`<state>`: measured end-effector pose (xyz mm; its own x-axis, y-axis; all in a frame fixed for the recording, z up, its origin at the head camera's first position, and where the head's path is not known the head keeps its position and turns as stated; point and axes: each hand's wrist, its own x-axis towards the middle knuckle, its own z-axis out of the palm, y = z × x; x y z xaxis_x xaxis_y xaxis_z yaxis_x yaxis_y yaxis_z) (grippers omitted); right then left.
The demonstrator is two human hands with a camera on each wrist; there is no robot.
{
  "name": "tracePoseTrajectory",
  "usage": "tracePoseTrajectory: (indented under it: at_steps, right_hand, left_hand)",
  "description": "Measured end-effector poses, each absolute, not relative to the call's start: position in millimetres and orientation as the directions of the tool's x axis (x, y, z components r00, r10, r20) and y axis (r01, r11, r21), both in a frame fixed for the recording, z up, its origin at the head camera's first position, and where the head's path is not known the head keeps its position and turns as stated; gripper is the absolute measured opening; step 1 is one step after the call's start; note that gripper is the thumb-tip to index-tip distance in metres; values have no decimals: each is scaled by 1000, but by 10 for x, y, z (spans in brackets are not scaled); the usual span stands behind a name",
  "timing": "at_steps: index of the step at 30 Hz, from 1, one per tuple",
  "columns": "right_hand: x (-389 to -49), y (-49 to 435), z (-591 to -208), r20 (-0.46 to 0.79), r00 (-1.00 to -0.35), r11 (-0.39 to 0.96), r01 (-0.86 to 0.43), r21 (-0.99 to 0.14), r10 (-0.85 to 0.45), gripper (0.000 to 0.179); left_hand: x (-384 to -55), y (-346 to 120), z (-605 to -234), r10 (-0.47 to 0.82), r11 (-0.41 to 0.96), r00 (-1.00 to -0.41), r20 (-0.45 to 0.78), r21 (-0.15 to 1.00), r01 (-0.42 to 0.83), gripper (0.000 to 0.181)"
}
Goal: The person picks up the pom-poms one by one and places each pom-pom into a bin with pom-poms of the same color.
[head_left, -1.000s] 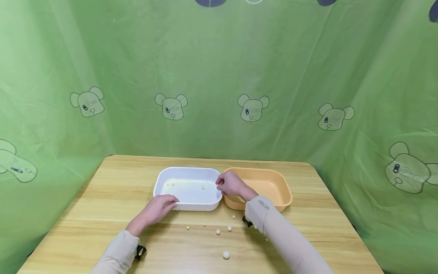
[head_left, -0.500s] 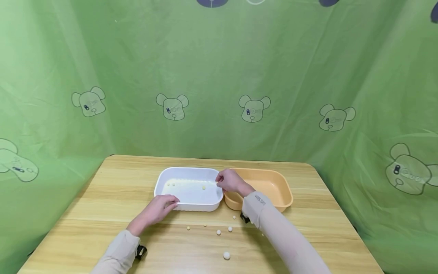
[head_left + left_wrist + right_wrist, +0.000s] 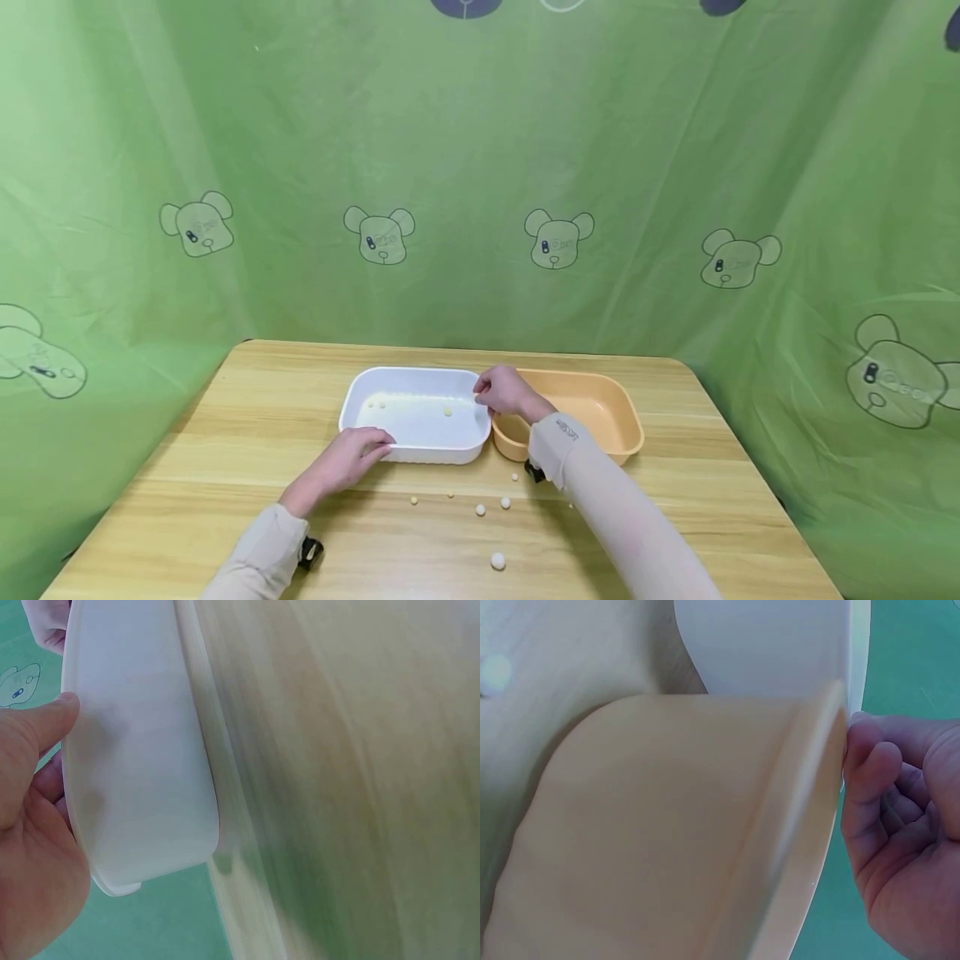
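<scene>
A white basin point(image 3: 415, 455) sits on the table with several small yellowish balls inside. At its near-left side my left hand point(image 3: 351, 458) grips the rim; in the left wrist view the thumb point(image 3: 60, 720) presses the outer wall and the fingers reach over the edge. My right hand point(image 3: 504, 392) is at the basin's right end, fingers curled, fingertips right at the rim. In the right wrist view that hand point(image 3: 900, 817) shows curled fingers beside the white rim, just past the orange basin point(image 3: 645, 825). The right forearm covers part of the orange basin.
Loose balls lie on the wooden table point(image 3: 360, 550) in front: a larger white ball point(image 3: 498, 562), smaller white balls such as one point(image 3: 481, 510), and a tiny yellow ball point(image 3: 414, 501). A green curtain point(image 3: 465, 308) surrounds the table's back and sides.
My right hand has shifted slightly away from me along the white basin's right end, the forearm with it. My left hand and both basins have stayed in place.
</scene>
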<state>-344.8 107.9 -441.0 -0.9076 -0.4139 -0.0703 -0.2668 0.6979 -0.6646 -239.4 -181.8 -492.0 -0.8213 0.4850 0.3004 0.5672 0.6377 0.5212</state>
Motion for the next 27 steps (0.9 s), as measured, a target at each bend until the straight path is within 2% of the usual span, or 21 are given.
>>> tracePoseTrajectory:
  at_steps: [17,27]
  right_hand:
    - [-3473,1050,-4383,-83,-917,734,-256,-629,-391,17]
    - [-3368,1069,-4306,-26,-903,731,-329,-598,-429,12]
  left_hand:
    - [-2409,-1811,-4953,486,636,-820,304,521,570,10]
    - [-2409,-1811,-4935,486,632,-819,304,525,570,9]
